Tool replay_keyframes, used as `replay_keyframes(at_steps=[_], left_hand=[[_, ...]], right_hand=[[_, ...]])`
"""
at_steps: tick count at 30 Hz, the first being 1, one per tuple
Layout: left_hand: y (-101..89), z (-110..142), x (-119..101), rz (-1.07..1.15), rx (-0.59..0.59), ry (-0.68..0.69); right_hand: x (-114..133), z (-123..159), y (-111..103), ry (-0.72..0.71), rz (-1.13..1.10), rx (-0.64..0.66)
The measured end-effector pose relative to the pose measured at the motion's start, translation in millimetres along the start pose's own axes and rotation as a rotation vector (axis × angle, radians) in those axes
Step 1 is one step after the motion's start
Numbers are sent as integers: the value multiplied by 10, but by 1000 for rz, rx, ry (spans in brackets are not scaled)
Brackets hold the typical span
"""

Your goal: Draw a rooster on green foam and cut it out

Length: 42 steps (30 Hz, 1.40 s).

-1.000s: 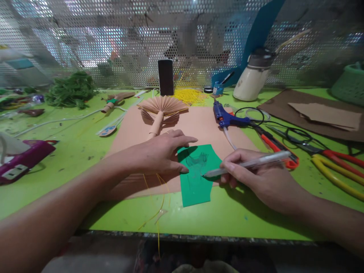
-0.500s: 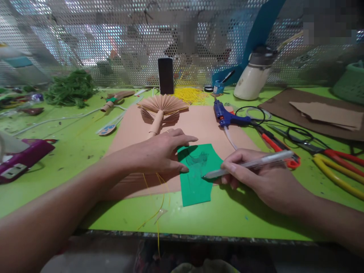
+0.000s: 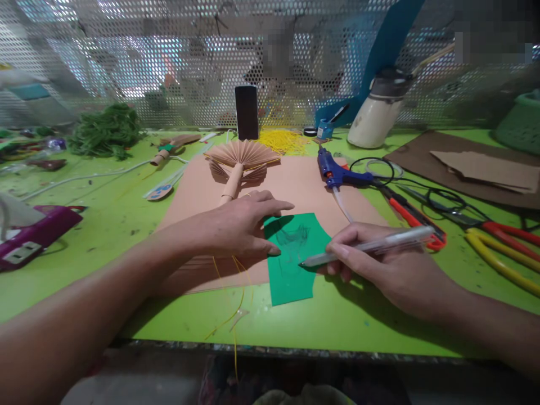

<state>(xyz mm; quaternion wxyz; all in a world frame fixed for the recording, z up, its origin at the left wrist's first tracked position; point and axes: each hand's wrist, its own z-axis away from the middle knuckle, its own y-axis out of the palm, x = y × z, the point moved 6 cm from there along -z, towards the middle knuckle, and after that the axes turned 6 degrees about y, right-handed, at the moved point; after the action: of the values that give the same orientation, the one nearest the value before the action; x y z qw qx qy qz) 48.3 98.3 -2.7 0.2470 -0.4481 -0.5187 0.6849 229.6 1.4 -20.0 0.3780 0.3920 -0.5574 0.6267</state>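
A piece of green paper [image 3: 291,284] with dark sketched lines lies partly on a large tan sheet [image 3: 295,180]. My left hand [image 3: 244,222] rests at its left edge, fingers stretched apart, thumb and fingertips on or just over the green paper. In my right hand [image 3: 379,264] is a pen [image 3: 379,243] with a pale barrel, held in a writing grip. Its dark tip meets the green paper near the middle of the right side. Behind my left hand lies a folded tan paper fan shape [image 3: 240,157] with a rolled stem, partly hidden by that hand.
A blue glue gun [image 3: 335,171], a red cutter knife [image 3: 415,219] and pliers-like tools with yellow and red handles [image 3: 498,259] lie to the right. A phone [image 3: 246,112] stands at the back. A purple power strip [image 3: 40,233] sits at left, green strands [image 3: 103,132] behind it.
Almost nothing differs. The pen and my right hand have shifted very slightly; my left hand and the green paper stay in place.
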Motion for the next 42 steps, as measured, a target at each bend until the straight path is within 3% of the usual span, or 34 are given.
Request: replay_keyframes(at_steps=[17,33,42], left_hand=[[-5,-2,-27,10,10,-33],[-19,2,-52,-4,13,-41],[1,-4,-36,5,13,-30]], right_hand=[[-61,-9,-17,0,-177,-84],[9,-20,-20,19,-2,-37],[-39,-7,-32,34,-53,-56]])
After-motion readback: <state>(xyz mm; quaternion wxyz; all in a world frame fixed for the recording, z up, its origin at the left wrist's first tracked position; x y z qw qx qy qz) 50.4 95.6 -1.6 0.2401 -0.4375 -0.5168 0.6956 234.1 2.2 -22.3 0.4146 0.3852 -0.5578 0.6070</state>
